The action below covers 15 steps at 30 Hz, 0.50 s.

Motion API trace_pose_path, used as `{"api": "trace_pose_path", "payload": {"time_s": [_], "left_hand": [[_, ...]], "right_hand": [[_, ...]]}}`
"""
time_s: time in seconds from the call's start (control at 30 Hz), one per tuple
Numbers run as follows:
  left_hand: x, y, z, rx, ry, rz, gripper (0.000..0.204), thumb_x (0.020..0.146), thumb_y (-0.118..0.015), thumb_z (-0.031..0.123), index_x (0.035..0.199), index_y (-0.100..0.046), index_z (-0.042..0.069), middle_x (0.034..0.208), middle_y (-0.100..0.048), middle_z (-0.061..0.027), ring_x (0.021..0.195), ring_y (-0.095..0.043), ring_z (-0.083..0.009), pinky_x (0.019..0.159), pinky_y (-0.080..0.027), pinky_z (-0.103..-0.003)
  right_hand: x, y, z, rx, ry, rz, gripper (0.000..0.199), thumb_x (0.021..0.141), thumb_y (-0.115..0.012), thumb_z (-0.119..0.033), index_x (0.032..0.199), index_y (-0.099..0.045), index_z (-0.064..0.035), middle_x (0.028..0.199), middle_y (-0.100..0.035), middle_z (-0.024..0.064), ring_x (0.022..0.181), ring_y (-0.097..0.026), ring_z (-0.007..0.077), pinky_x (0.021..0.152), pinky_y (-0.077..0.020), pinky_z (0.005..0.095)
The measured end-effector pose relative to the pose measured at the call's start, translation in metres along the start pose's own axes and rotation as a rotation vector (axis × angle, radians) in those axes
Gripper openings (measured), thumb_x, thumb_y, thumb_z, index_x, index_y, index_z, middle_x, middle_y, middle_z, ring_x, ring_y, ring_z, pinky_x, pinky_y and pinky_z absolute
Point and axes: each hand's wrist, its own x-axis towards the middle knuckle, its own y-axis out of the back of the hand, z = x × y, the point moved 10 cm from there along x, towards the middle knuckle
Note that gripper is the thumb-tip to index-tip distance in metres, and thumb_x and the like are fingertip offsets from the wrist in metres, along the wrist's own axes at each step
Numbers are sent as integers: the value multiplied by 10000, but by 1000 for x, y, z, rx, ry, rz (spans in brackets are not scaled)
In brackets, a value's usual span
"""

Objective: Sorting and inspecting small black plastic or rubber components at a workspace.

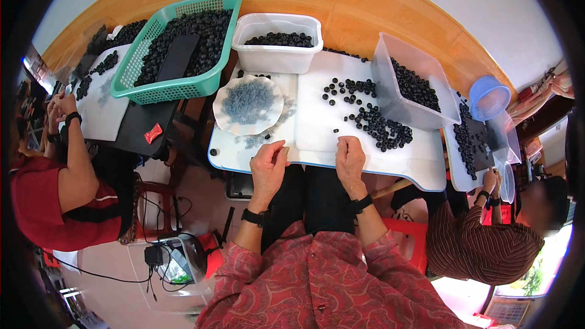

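The green basket (183, 88), far left on the bench (420, 170), is heaped with small black rings and has a flat black slab lying on top. The clear tub (390, 61), tipped on its side at the right, holds more of the same rings, some spilling from its mouth. The white tub (277, 55) between them has a shallow layer of rings. The scalloped white dish (234, 123) in front of it carries a mound of tiny grey-blue pieces, a few strewn on the bench just beside it.

Loose black rings (372, 123) lie scattered ahead of my right hand: round, dark, with a centre hole, all alike.

My left hand (268, 167) rests on the near bench edge, grip pinched nearly closed at the fingertips; I cannot tell whether anything is held there. My right hand (350, 158) rests curled, knuckles up, grip closed and its contents hidden.

The grey-blue pieces are too small to identify.
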Motion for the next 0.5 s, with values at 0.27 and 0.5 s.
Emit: {"api": "trace_pose_path", "payload": {"time_s": [0.27,0.5], "left_hand": [[2,-1,1,36,42,0,168,901,-651,-2,1063,-672,-42,858,-640,-93,684,-655,-121,596,-585,-254],[1,-3,3,79,60,-11,182,902,-657,4,1079,-669,-37,867,-645,-93,706,-662,-124,595,-584,-255]], "right_hand": [[8,0,2,50,-1,-52,81,897,-633,-32,966,-616,7,857,-640,175,744,-644,311,657,-507,378],[24,1,0,63,-39,-176,200,874,-641,0,1073,-630,-22,846,-622,164,697,-640,277,604,-505,364]]}}
